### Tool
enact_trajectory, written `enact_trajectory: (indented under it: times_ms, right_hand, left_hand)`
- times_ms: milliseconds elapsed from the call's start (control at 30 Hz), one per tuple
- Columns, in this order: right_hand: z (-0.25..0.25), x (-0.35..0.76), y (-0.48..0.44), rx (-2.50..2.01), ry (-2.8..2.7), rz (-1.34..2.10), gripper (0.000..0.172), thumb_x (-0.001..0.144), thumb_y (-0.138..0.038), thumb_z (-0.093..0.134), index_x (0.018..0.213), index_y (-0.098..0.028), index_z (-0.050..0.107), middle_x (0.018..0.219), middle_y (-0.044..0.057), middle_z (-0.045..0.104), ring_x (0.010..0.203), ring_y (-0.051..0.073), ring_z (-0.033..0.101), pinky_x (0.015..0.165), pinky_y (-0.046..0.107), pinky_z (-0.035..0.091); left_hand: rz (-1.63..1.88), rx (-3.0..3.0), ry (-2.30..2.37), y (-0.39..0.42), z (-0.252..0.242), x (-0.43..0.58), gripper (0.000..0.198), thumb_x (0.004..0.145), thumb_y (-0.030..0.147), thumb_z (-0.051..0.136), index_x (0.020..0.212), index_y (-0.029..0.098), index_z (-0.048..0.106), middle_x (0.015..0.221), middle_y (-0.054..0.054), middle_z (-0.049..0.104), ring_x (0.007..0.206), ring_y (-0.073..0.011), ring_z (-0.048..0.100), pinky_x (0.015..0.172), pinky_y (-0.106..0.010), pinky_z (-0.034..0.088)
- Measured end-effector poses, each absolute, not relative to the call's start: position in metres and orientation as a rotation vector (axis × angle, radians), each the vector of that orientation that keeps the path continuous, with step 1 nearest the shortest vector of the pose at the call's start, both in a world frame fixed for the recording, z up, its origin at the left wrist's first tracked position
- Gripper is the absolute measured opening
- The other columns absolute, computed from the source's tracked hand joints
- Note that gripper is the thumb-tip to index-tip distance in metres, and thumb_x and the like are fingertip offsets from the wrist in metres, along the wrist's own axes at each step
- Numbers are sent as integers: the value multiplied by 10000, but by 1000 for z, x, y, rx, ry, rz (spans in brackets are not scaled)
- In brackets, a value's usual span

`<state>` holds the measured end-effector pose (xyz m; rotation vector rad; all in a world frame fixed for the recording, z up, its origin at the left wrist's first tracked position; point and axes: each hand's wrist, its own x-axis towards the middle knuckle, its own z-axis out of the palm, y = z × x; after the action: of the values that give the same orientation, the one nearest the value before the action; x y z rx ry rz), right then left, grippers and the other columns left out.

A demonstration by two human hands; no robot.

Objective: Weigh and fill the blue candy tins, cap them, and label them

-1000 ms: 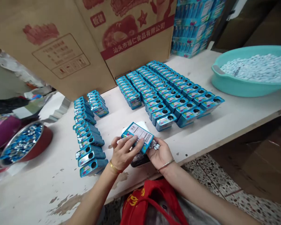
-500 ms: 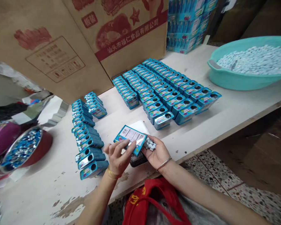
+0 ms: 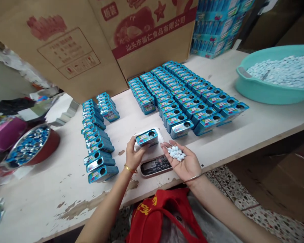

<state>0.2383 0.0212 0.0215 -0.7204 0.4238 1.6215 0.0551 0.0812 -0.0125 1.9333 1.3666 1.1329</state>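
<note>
My left hand (image 3: 133, 154) grips a small blue tin (image 3: 147, 137) that stands upright on a little digital scale (image 3: 155, 164) near the table's front edge. The tin's round top hole shows. My right hand (image 3: 183, 160) is held palm up beside the scale, fingers spread, with a heap of small white candies (image 3: 176, 153) lying in the palm. Just behind the scale stands a block of several identical blue tins (image 3: 182, 98) in rows. A curved line of more tins (image 3: 97, 140) runs to the left of my left hand.
A teal basin (image 3: 258, 91) full of white candies sits at the right. At the left a metal bowl (image 3: 27, 148) holds blue caps. Large cardboard boxes (image 3: 96, 44) stand along the back. A red bag (image 3: 154, 216) lies on my lap below the table edge.
The tin was tilted against my right palm with the label side up; now it stands upright on the scale. My right hand has pulled away to the right and opened flat.
</note>
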Motion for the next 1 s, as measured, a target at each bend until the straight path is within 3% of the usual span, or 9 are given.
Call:
enact_trajectory:
  times_ms: [100, 267, 367, 467, 533, 767, 1000]
  right_hand:
    - [18, 244, 13, -737, 421, 1623, 226, 847, -115, 421, 848, -62, 641, 890, 181, 710, 1013, 259, 641, 827, 331, 560]
    - [18, 245, -4, -796, 414, 1662, 234, 861, -128, 427, 821, -76, 652, 910, 167, 716, 1012, 244, 642, 807, 302, 565]
    - [18, 244, -15, -817, 416, 1704, 256, 871, -136, 411, 837, -87, 659, 888, 144, 725, 924, 212, 678, 762, 294, 578]
    - [17, 244, -26, -844, 434, 1779, 275, 874, -141, 395, 879, -105, 668, 856, 114, 732, 828, 168, 698, 714, 265, 581]
    - [16, 244, -32, -870, 448, 1805, 282, 868, -143, 396, 869, -118, 676, 852, 103, 734, 861, 159, 691, 749, 264, 570]
    - [15, 249, -41, -904, 535, 1751, 284, 855, -163, 416, 772, -140, 687, 831, 97, 731, 936, 183, 671, 870, 343, 529]
    - [15, 250, -44, -906, 540, 1698, 251, 828, -139, 443, 759, -140, 685, 804, 88, 733, 898, 182, 681, 888, 362, 519]
  left_hand:
    - [1099, 1921, 1359, 85, -19, 53, 364, 736, 352, 679, 1029, 166, 569, 938, -43, 633, 875, -181, 576, 823, -317, 440]
    - [1259, 2251, 1438, 60, 1, 55, 594, 728, 339, 696, 1249, 179, 460, 1156, -117, 556, 1069, -237, 510, 906, -393, 414]
    - [1249, 2467, 1192, 25, 17, 72, 449, 779, 252, 643, 1197, 181, 496, 1042, -87, 571, 948, -178, 539, 819, -316, 458]
    - [895, 2573, 911, -7, 23, 99, 289, 860, 262, 523, 1126, 149, 529, 998, -93, 582, 898, -159, 553, 783, -285, 477]
    - [711, 2621, 937, -19, 21, 116, 236, 893, 269, 448, 1056, 137, 556, 960, -94, 586, 872, -164, 550, 778, -296, 481]
    - [482, 2793, 1023, -28, 10, 139, 165, 898, 205, 407, 870, 165, 564, 852, -51, 563, 739, -148, 537, 635, -248, 473]
    - [377, 2689, 1149, -32, 9, 143, 158, 877, 217, 423, 941, 147, 550, 919, -92, 553, 826, -182, 559, 673, -288, 508]
